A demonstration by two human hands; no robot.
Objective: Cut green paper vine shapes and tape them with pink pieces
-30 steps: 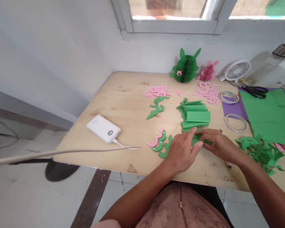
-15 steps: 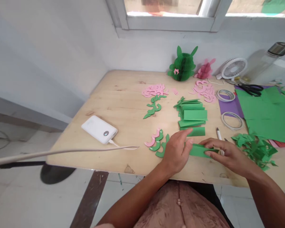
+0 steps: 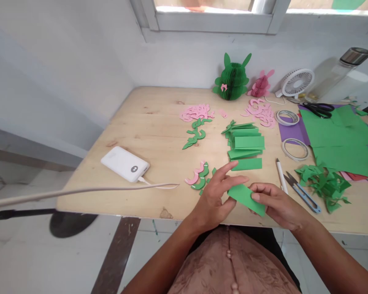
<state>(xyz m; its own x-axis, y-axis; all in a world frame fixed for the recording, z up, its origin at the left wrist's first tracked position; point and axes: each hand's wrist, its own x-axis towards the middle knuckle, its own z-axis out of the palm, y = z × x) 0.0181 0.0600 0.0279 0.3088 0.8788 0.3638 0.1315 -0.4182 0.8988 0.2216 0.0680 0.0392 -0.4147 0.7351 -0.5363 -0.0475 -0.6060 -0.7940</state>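
Observation:
My right hand (image 3: 274,203) pinches a folded green paper strip (image 3: 243,197) by its right part, thumb on top, just above the table's front edge. The strip is tilted, its right end lower. At its left end is my left hand (image 3: 216,196), with index and middle fingers stretched out and apart, and the thumb beside the strip's lower edge. Left of that hand lie curved paper cutouts, one pink (image 3: 195,175) and one green (image 3: 201,179), partly overlapping. Another green cutout is mostly hidden behind the left hand. Beyond the hands stand several folded green strips (image 3: 248,143).
Thread snips (image 3: 305,194), a white pen (image 3: 281,173) and green scraps (image 3: 323,183) lie to the right. Farther back are tape rolls (image 3: 295,149), black scissors (image 3: 319,109), green sheets (image 3: 334,130) and a fan (image 3: 297,83). A power bank (image 3: 125,164) with a cable lies left.
The green strip has come up off the table and turned, its right end now nearer me. My left hand's fingers have spread. The snips, earlier mostly covered by my right hand, now show.

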